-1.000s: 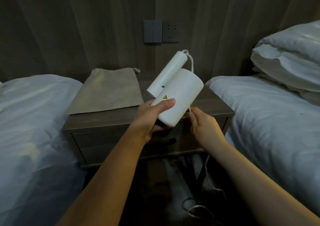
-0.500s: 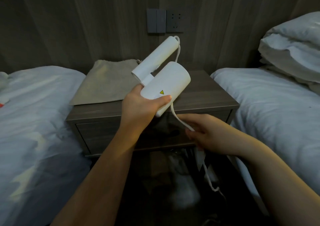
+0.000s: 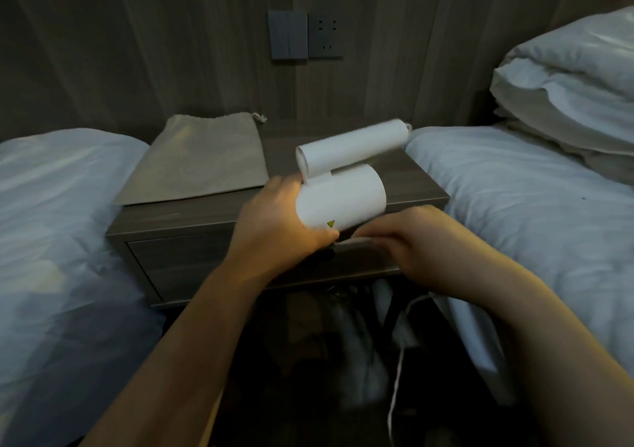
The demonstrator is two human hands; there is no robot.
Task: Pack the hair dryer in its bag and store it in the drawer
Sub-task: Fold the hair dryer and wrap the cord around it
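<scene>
My left hand (image 3: 279, 222) grips the barrel of a white folded hair dryer (image 3: 343, 194), held over the front edge of the wooden nightstand (image 3: 192, 218). Its handle lies folded above the barrel and points right. Just under the barrel, my right hand (image 3: 411, 240) pinches the white cord (image 3: 398, 374), which hangs down to the dark floor. A flat beige drawstring bag (image 3: 199, 162) lies on the nightstand's left half. The drawer front (image 3: 178, 261) below the top is closed, partly hidden by my hands.
A white bed (image 3: 51, 227) stands left of the nightstand and another bed (image 3: 521, 206) right, with stacked pillows (image 3: 569, 90). A switch and socket (image 3: 305, 36) sit on the wood-panelled wall behind. Dim, unclear items lie on the floor under the nightstand.
The dryer has tilted so its handle swung from upright-right to nearly level. My right hand rose along the cord to just under the barrel, close to my left hand.
</scene>
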